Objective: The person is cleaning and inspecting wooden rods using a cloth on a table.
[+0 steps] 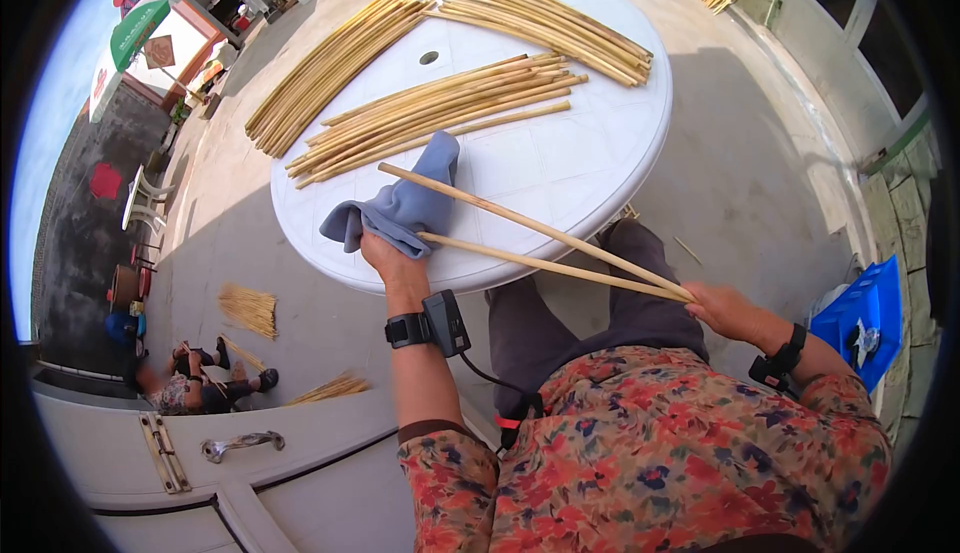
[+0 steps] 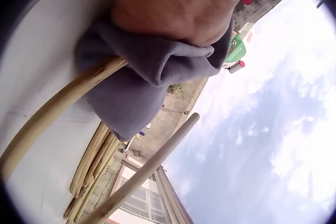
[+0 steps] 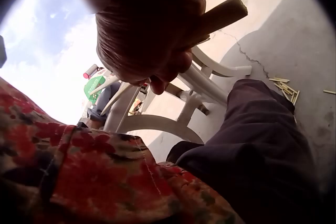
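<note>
My left hand [image 1: 381, 255] grips a blue-grey cloth [image 1: 425, 188] over the near edge of the white round table. The far end of one pale stick [image 1: 545, 265] runs into the cloth's folds, as the left wrist view also shows. A second stick [image 1: 540, 225] slants above it, and its free end [image 2: 193, 120] stands apart from the cloth in the left wrist view. My right hand [image 1: 728, 311] holds the near ends of both sticks by my lap. In the right wrist view a cut stick end [image 3: 228, 16] juts out of that shaded hand [image 3: 142, 35].
Three bundles of sticks, left [image 1: 340, 68], right [image 1: 560, 33] and front [image 1: 440, 113], lie on the white table [image 1: 600, 143]. A blue crate [image 1: 858, 323] stands at my right. Another person [image 1: 200, 383] sits low at left near stick piles [image 1: 247, 310]. A white door [image 1: 330, 483] is close by.
</note>
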Tool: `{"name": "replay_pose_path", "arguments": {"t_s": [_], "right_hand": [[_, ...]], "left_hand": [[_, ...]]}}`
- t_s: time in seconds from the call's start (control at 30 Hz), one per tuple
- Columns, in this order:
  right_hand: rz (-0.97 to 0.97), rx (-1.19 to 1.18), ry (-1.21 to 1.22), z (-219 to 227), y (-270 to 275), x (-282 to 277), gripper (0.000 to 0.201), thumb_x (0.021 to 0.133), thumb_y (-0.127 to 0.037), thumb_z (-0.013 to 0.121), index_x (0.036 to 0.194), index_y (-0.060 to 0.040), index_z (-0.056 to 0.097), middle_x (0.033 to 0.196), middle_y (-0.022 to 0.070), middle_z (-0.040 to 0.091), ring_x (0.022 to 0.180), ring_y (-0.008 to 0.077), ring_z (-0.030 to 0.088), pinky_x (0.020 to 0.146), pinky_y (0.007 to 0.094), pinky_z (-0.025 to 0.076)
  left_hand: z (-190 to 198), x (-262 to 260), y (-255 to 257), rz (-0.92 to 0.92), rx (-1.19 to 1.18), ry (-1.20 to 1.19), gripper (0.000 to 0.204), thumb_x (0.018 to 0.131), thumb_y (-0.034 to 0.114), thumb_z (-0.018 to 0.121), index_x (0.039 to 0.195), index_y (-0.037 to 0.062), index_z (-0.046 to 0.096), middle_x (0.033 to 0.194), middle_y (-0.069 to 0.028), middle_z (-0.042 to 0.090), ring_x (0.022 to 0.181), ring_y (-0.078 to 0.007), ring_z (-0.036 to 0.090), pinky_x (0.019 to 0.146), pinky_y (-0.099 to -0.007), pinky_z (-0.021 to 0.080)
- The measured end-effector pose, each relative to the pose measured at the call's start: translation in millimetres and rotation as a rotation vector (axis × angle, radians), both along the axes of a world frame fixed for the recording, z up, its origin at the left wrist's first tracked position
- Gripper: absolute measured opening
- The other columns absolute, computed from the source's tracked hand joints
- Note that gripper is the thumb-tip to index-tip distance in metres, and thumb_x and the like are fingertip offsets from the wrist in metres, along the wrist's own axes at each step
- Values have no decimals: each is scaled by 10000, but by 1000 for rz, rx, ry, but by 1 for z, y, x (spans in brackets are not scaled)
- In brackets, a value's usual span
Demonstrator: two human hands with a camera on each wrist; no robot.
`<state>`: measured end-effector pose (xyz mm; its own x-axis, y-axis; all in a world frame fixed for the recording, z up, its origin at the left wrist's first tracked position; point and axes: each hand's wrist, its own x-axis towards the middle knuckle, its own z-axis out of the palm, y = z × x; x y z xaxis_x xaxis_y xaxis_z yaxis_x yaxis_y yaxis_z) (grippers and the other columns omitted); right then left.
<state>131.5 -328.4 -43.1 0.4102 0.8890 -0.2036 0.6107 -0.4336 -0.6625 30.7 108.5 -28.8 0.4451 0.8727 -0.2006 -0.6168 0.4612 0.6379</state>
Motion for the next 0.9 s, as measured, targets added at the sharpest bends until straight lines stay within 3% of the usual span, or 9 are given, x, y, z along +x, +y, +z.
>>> {"name": "replay_pose_path", "arguments": {"t_s": [0.17, 0.23, 0.3, 0.43, 0.5, 0.57, 0.67, 0.73, 0.9], "right_hand": [[-100, -105, -166, -17, -63, 8, 202, 864, -174, 467, 1035, -65, 468, 781, 138, 555, 702, 319, 553, 615, 377, 437], [-181, -61, -105, -17, -75, 9, 202, 869, -178, 460, 1029, -56, 470, 752, 122, 551, 679, 281, 555, 611, 350, 439], [-262, -10, -35, -17, -72, 7, 203, 873, -183, 454, 1023, -48, 471, 723, 106, 546, 655, 243, 556, 607, 323, 440], [-274, 375, 157, -6, -4, 10, 249, 909, -251, 418, 998, -28, 481, 672, 18, 506, 558, 106, 482, 533, 243, 415], [-268, 311, 495, 20, 43, 11, 273, 921, -283, 398, 992, -34, 484, 671, 14, 507, 529, 63, 446, 490, 193, 379], [-171, 319, 672, 32, 85, 13, 296, 926, -303, 387, 985, -30, 485, 668, 22, 517, 487, 32, 416, 455, 156, 343], [29, 296, 824, 48, 146, 10, 322, 928, -320, 382, 976, -17, 481, 660, 46, 537, 407, 24, 382, 394, 153, 316], [92, 299, 889, 47, 181, 4, 328, 927, -325, 382, 972, -15, 480, 659, 54, 544, 380, 26, 370, 366, 154, 306], [96, 126, 1370, 32, 232, -10, 328, 923, -329, 396, 972, -14, 473, 668, 88, 547, 349, 30, 360, 291, 162, 280]], "left_hand": [[-7, -9, 15, -89, 97, -63, 406, 908, 285, 390, 1162, -29, 440, 1161, -155, 492, 1051, -291, 488, 922, -412, 393], [7, -18, 10, -211, 58, -87, 408, 920, 318, 324, 1190, 22, 403, 1222, -122, 444, 1127, -262, 416, 978, -390, 332], [-13, -24, 18, -198, 116, -20, 422, 923, 327, 320, 1217, 32, 388, 1250, -125, 421, 1144, -265, 402, 989, -387, 322], [-21, -26, 0, -234, 180, -40, 451, 926, 347, 321, 1263, 47, 352, 1271, -117, 411, 1160, -272, 393, 994, -398, 324], [-17, -28, -10, -298, 210, -84, 446, 927, 348, 319, 1261, 56, 350, 1286, -112, 396, 1171, -271, 380, 1012, -395, 304], [-11, -26, -21, -299, 73, -157, 453, 924, 363, 331, 1267, 66, 347, 1294, -105, 389, 1188, -268, 367, 1012, -403, 311], [-15, -24, -33, -260, 144, -107, 482, 895, 385, 417, 1245, 56, 379, 1252, -110, 440, 1118, -268, 436, 958, -396, 376], [-16, -24, -35, -263, 98, -98, 475, 894, 384, 422, 1233, 53, 389, 1216, -109, 467, 1078, -262, 468, 927, -386, 406], [-23, -18, -44, -373, 30, -220, 421, 895, 361, 435, 1168, 41, 432, 1080, -106, 536, 950, -227, 541, 816, -350, 485]]}}
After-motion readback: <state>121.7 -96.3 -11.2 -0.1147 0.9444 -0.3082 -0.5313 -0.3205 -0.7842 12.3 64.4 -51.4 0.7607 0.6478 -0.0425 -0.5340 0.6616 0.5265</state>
